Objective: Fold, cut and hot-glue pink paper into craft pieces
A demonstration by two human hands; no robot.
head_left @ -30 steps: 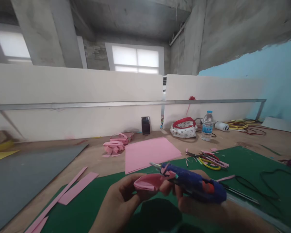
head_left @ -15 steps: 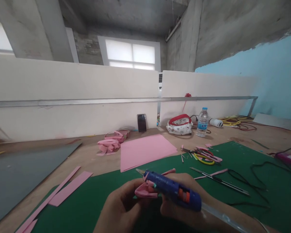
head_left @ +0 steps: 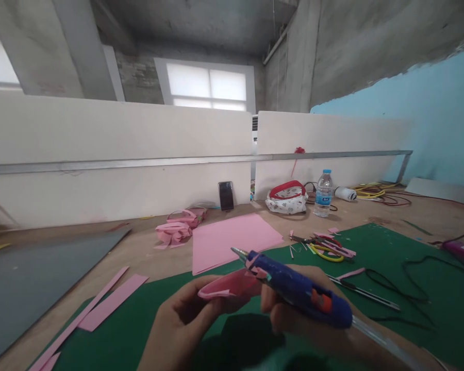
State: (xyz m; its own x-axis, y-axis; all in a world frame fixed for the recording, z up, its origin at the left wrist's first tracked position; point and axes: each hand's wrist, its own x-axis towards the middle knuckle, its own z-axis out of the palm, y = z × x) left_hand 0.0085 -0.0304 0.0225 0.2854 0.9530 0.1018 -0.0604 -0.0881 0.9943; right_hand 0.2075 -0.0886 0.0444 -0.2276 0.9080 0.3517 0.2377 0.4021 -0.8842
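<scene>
A folded piece of pink paper [head_left: 232,286] is pinched between the thumb and fingers of my left hand [head_left: 185,314], above the green cutting mat [head_left: 112,345]. My right hand [head_left: 294,309] grips a blue glue gun [head_left: 297,288] with a clear glue stick coming out of its back end. The gun's metal nozzle points up and left, just above the right part of the folded paper. Part of the paper's right end is hidden behind the gun and my fingers.
Pink sheets [head_left: 234,242] lie ahead, beside pink paper pieces [head_left: 178,229]. Pink strips [head_left: 114,301] rest at left. Scissors [head_left: 328,252], a slim craft knife [head_left: 367,292] and a dark cord [head_left: 413,296] are at right. Behind stand a phone [head_left: 226,196], a pouch [head_left: 288,201] and a bottle [head_left: 324,196].
My right hand has shifted the glue gun to the right. My left hand has moved slightly left and the pink paper is turned, showing more of its length.
</scene>
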